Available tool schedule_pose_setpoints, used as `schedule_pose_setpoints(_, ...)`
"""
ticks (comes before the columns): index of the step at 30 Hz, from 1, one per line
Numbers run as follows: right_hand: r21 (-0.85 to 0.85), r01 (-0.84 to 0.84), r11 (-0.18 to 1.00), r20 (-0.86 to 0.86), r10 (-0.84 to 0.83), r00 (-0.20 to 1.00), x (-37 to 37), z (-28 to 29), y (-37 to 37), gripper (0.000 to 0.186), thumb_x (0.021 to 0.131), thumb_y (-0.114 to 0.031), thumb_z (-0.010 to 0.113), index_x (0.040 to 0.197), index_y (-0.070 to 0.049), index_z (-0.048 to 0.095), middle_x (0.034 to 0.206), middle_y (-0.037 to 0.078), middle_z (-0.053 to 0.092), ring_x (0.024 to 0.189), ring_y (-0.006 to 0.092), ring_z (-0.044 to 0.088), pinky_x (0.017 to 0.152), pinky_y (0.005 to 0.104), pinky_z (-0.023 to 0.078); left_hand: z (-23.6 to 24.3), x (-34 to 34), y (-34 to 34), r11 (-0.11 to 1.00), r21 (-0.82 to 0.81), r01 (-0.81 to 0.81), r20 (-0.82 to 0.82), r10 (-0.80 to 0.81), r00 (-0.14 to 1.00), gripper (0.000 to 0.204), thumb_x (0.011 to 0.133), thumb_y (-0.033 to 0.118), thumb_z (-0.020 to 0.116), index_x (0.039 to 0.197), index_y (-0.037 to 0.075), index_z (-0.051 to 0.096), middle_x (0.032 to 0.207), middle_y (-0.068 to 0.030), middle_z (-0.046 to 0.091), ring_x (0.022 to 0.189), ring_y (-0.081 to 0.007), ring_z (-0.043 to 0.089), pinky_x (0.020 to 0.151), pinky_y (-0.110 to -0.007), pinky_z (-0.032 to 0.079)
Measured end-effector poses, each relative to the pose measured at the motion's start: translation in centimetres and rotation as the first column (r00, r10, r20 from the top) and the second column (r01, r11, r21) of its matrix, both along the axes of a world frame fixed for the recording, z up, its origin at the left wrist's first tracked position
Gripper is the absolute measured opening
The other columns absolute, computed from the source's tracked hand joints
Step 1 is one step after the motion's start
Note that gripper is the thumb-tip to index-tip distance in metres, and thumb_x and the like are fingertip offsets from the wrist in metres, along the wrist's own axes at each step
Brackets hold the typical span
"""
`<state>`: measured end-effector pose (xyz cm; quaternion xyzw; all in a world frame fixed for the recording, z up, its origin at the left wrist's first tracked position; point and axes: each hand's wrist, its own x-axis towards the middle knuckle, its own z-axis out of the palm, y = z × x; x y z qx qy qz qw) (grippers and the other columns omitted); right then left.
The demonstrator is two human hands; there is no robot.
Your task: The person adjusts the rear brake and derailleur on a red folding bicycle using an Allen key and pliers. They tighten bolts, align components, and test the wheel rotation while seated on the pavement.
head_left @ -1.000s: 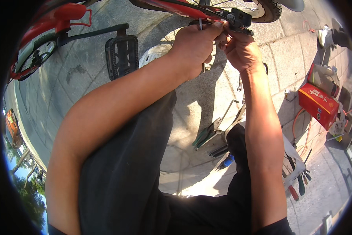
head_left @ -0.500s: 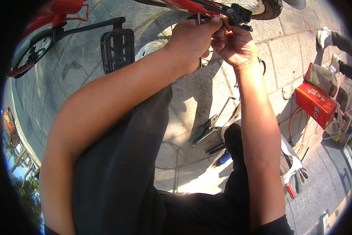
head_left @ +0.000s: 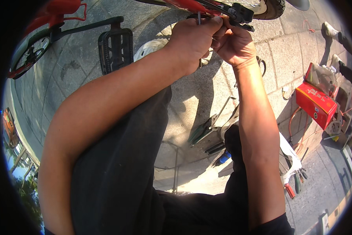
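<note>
At the top of the head view, my left hand (head_left: 188, 44) is closed around a thin metal rod (head_left: 199, 18), whose ends show above and below the fist. Close beside it, my right hand (head_left: 237, 46) has its fingers curled and pinched together, touching or nearly touching the left fingers. What the right fingertips hold is hidden. Both hands are directly under a red bicycle tube (head_left: 187, 5) and a black clamp-like part (head_left: 241, 15). Left of my hands is a black pedal (head_left: 116, 50) on a dark crank arm (head_left: 88, 27).
Pliers (head_left: 201, 131) and a blue-handled tool (head_left: 224, 157) lie on the paving between my legs. A red box (head_left: 316, 102), an orange hose (head_left: 295, 123) and several hand tools are to the right. Another person's shoe (head_left: 331, 30) is at far right; a tire (head_left: 275, 8) is at the top.
My hands keep almost the same place and grip. The view has shifted very slightly, and the other person's feet at far right have moved a little.
</note>
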<state>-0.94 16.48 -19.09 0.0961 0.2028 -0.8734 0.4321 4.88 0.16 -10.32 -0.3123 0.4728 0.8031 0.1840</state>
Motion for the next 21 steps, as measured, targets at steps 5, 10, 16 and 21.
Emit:
schedule_pose_setpoints(5, 0.010, 0.043, 0.999, -0.024, -0.042, 0.999, 0.3, 0.1, -0.1, 0.021, 0.097, -0.024, 0.074, 0.107, -0.007, 0.076, 0.088, 0.006, 0.075, 0.082, 0.0190, 0.069, 0.077, 0.0409, 0.050, 0.1, 0.0, 0.1, 0.999, -0.007, -0.039, -0.026, 0.039, 0.999, 0.023, 0.103, 0.027, 0.071, 0.088, 0.010, 0.072, 0.070, 0.0018, 0.062, 0.054, -0.0071, 0.044, 0.049, -0.030, 0.032)
schedule_pose_setpoints(10, -0.022, 0.072, 0.997, 0.035, -0.071, 0.997, 0.3, 0.0, -0.3, 0.018, 0.096, -0.023, 0.074, 0.103, -0.006, 0.075, 0.087, 0.007, 0.074, 0.083, 0.0203, 0.069, 0.079, 0.0426, 0.050, 0.1, 0.1, 0.2, 0.999, -0.032, -0.044, -0.019, 0.043, 0.999, 0.024, 0.103, 0.028, 0.072, 0.088, 0.009, 0.073, 0.072, 0.0017, 0.063, 0.055, -0.0072, 0.045, 0.050, -0.029, 0.032)
schedule_pose_setpoints(16, -0.058, 0.086, 0.995, 0.077, -0.081, 0.994, 0.7, -0.3, -0.8, 0.015, 0.099, -0.022, 0.073, 0.107, -0.009, 0.076, 0.090, 0.004, 0.075, 0.087, 0.0191, 0.070, 0.081, 0.0424, 0.052, -0.3, 0.1, 0.2, 0.998, -0.005, -0.056, -0.018, 0.056, 0.998, 0.025, 0.102, 0.030, 0.073, 0.088, 0.008, 0.072, 0.073, 0.0014, 0.065, 0.058, -0.0080, 0.047, 0.051, -0.029, 0.033)
schedule_pose_setpoints(21, -0.031, 0.118, 0.992, -0.033, -0.119, 0.992, 1.1, -0.7, -0.8, 0.019, 0.105, -0.021, 0.069, 0.120, -0.011, 0.075, 0.098, 0.002, 0.077, 0.091, 0.0170, 0.070, 0.086, 0.0381, 0.056, -0.3, 0.3, 0.2, 0.999, -0.006, -0.054, -0.023, 0.054, 0.998, 0.025, 0.101, 0.030, 0.075, 0.091, 0.008, 0.073, 0.077, 0.0005, 0.068, 0.059, -0.0082, 0.049, 0.052, -0.029, 0.034)
